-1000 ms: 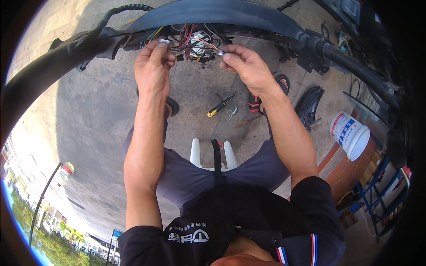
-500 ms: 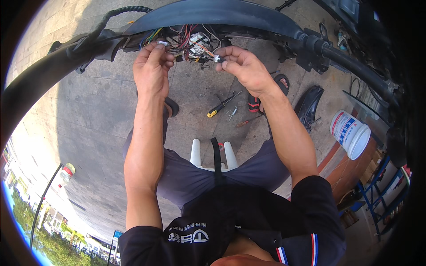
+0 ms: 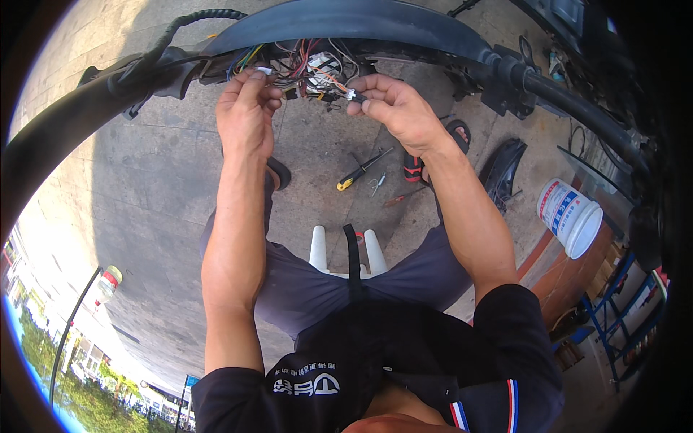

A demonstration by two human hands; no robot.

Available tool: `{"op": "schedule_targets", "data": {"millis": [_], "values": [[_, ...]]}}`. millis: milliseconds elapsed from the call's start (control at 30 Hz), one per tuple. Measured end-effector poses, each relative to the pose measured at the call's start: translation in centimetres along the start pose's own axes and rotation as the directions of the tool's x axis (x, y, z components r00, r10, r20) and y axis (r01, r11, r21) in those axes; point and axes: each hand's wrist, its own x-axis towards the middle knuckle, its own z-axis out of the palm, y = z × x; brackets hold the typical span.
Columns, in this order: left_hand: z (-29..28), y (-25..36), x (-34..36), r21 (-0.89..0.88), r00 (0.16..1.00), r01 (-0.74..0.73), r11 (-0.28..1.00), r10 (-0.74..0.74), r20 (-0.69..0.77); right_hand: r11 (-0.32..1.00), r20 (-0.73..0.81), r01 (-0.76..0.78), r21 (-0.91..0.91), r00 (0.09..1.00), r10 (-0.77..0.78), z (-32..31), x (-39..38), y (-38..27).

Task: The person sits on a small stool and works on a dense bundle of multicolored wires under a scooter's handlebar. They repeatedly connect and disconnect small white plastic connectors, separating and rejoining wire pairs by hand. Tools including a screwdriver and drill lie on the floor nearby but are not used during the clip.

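Under the dark curved panel (image 3: 346, 22) of a vehicle front hangs a bundle of coloured wires (image 3: 296, 65) around a pale wrapped block (image 3: 323, 72). My left hand (image 3: 244, 115) pinches a small white connector (image 3: 264, 71) at the bundle's left side, fingertips among the wires. My right hand (image 3: 401, 115) grips a white-and-black connector (image 3: 354, 95) on orange and pale wires at the right side of the bundle. Both hands are raised, a short distance apart, with my forearms reaching up from the lower edge.
On the pavement below lie a yellow-handled screwdriver (image 3: 345, 182), a small metal tool (image 3: 378, 183), a red-and-black item (image 3: 412, 169) and a dark curved part (image 3: 505, 166). A white bucket (image 3: 570, 216) is at the right, a blue rack (image 3: 610, 317) behind it. A white stool (image 3: 374, 252) is beneath me.
My right hand has shifted slightly left and down with its connector, showing more of the black part. My left hand has dipped a little with the white connector, still pinched.
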Motion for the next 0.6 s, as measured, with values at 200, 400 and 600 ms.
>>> {"op": "schedule_targets", "data": {"millis": [200,400,600], "values": [[-0.24,-0.06,0.13,0.006,1.000,0.004,1.000,-0.004,0.009,1.000,0.028,0.012,0.020,1.000,-0.012,0.02,-0.16,-0.15],[-0.27,-0.02,0.19,0.011,1.000,0.003,1.000,-0.003,0.006,0.998,0.121,0.060,0.010,0.991,-0.061,-0.33,-0.30,-0.48],[-0.25,-0.02,0.13,0.008,1.000,-0.001,1.000,0.001,0.007,0.997,0.146,0.071,0.036,0.986,-0.075,-0.42,-0.48,-0.46]]}}
